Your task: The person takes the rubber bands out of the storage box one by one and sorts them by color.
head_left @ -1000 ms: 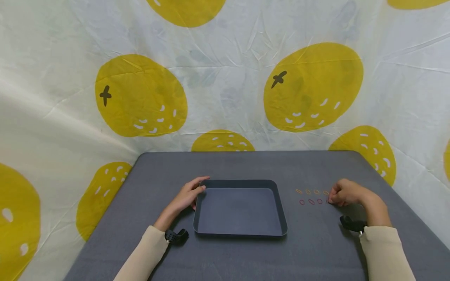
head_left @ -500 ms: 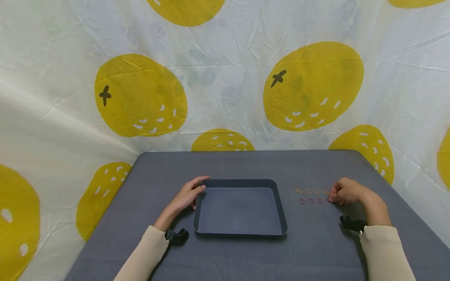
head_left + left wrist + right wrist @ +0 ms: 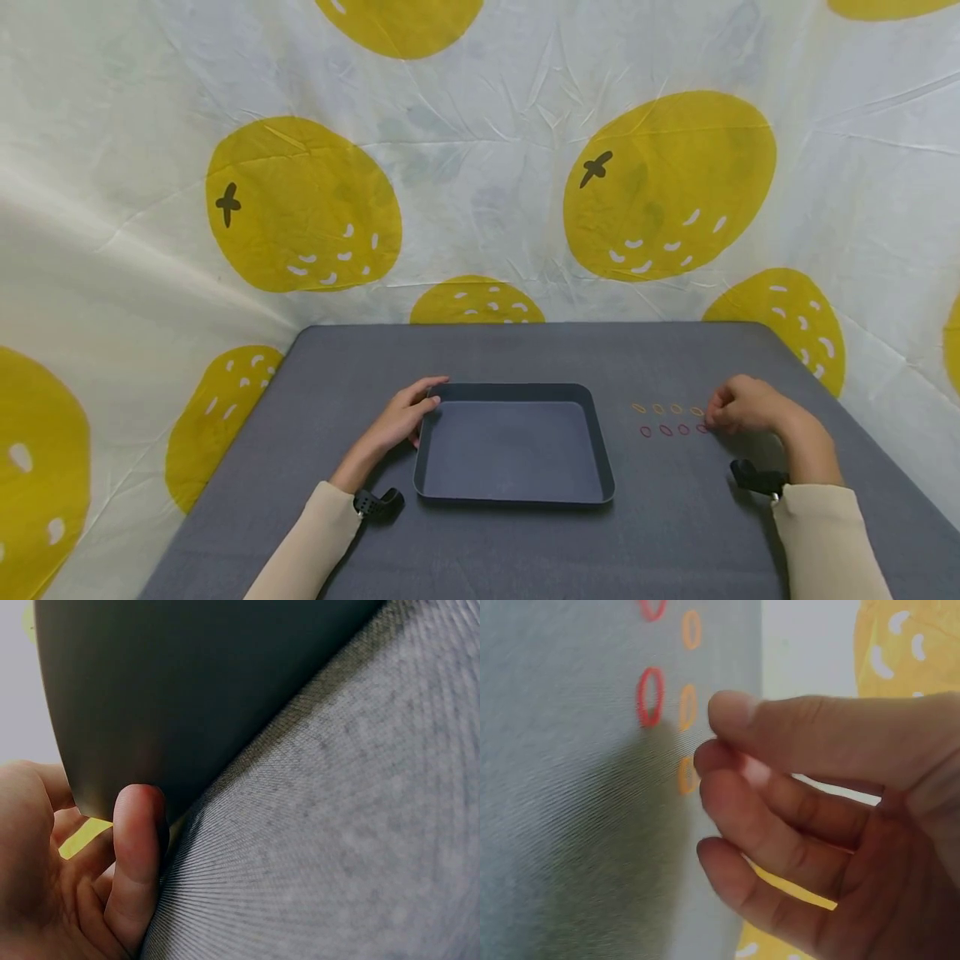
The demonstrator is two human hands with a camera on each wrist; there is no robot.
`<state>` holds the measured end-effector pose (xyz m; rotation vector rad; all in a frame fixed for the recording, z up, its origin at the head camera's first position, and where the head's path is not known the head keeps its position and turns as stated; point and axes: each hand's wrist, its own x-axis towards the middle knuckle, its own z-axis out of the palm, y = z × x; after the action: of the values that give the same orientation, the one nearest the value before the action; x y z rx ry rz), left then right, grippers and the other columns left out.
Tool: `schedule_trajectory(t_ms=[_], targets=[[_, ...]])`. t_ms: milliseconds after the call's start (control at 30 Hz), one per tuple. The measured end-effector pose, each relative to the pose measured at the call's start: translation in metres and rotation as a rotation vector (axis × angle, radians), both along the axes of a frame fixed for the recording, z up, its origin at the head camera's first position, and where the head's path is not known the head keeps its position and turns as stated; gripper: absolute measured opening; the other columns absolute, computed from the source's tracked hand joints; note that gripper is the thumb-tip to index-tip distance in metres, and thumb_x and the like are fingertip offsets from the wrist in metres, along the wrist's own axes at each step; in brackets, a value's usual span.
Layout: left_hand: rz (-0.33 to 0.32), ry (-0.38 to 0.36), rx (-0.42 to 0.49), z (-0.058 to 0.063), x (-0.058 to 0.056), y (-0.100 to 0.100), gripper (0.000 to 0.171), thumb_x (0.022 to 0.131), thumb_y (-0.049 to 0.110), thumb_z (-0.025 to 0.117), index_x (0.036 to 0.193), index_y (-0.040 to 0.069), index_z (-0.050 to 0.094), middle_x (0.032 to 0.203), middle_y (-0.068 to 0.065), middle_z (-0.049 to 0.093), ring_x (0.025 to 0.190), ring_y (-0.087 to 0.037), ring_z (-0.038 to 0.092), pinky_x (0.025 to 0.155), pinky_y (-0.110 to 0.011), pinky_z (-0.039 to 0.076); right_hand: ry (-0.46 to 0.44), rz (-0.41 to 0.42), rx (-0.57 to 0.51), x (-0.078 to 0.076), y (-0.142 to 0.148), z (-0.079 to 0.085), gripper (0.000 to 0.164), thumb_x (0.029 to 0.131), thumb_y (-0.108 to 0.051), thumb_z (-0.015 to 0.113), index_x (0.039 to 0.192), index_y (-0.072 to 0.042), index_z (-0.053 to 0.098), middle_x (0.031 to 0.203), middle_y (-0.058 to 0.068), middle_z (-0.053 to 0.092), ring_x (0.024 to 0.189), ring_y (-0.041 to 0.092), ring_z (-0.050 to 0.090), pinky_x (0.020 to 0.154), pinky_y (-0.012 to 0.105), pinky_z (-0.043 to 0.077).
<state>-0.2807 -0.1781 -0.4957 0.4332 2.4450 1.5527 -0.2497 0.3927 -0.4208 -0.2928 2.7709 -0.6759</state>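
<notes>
In the head view a dark grey rectangular tray (image 3: 514, 502) stands on the table. My left hand (image 3: 397, 417) grips its far left corner, thumb over the rim and fingers outside. In the left wrist view the little finger lies against the tray's outer wall (image 3: 150, 690). To the tray's right lie two short rows of small rubber bands, orange ones (image 3: 677, 409) behind and red ones (image 3: 683, 430) in front. My right hand (image 3: 750, 406) hovers at the rows' right end. In the right wrist view its fingers bend loosely beside a red band (image 3: 661, 696), nothing visible between thumb and fingertips.
A grey cloth covers the table (image 3: 517, 550). Behind and left of it hangs a white curtain (image 3: 480, 200) with large yellow fruit prints. Black wrist cameras sit on both wrists, the right one (image 3: 757, 478) close over the cloth.
My right hand has drawn slightly back to the right from the rightmost red band, which now shows more fully in its row. The left hand and tray stay put.
</notes>
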Motion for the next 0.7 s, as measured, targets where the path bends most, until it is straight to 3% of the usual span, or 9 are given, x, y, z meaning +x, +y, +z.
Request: schedule_trajectory(t_ms=[233,500,700], targets=[[0.005,-0.01,0.013,0.0,0.0,0.0,0.046,0.109,0.027,0.053,0.155,0.027,0.049,0.085,-0.012,0.06,0.042,-0.016,0.05,0.044,-0.039,0.056,0.087,0.035,0.014,0.002,-0.015,0.016,0.011,0.092,-0.014,0.072,0.082,-0.009,0.073,0.07,-0.004,0.061,0.065,0.01,0.05,0.058,0.026,0.04],[-0.006,0.003,0.013,-0.003,0.002,-0.002,0.045,0.109,0.027,0.053,0.155,0.027,0.05,0.088,-0.014,0.061,0.042,-0.016,0.05,0.044,-0.04,0.056,0.123,0.082,-0.042,0.009,-0.037,0.035,0.009,0.095,-0.015,0.072,0.091,-0.007,0.074,0.076,0.0,0.068,0.065,0.008,0.055,0.059,0.026,0.045],[0.007,-0.002,0.016,-0.002,0.0,-0.001,0.045,0.109,0.029,0.053,0.154,0.028,0.05,0.112,-0.018,0.068,0.041,-0.017,0.051,0.044,-0.041,0.056,0.15,0.105,-0.028,0.013,-0.051,0.044,0.007,0.095,-0.015,0.073,0.089,-0.011,0.074,0.074,-0.001,0.067,0.065,0.01,0.055,0.058,0.026,0.043]])
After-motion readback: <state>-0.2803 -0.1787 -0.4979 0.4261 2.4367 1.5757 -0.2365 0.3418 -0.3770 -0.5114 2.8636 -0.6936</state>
